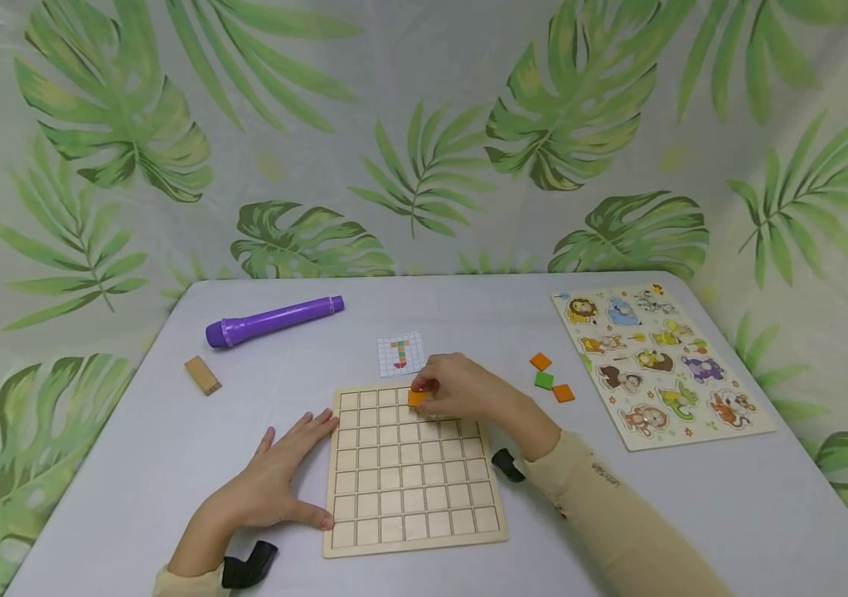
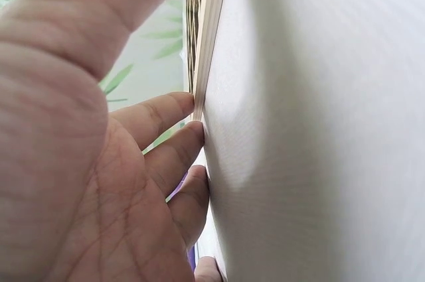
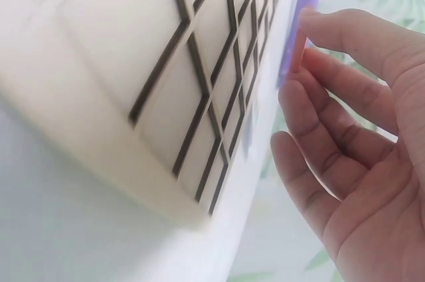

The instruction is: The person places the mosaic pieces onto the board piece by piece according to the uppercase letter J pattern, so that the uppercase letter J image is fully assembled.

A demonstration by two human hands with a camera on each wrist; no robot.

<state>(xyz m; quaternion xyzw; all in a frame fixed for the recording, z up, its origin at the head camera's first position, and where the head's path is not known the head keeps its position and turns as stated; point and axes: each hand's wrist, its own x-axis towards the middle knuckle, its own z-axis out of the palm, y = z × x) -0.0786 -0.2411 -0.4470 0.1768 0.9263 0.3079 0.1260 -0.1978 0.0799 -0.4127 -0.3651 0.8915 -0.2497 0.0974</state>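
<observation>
Your right hand (image 1: 461,388) pinched an orange tile (image 1: 417,399), probably best lowered squarely onto the grid board (image 1: 412,475) your spread left hand (image 1: 274,479) touched.

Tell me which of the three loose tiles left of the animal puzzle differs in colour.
The green tile, in the middle; the far tile and the near tile are both orange.
</observation>
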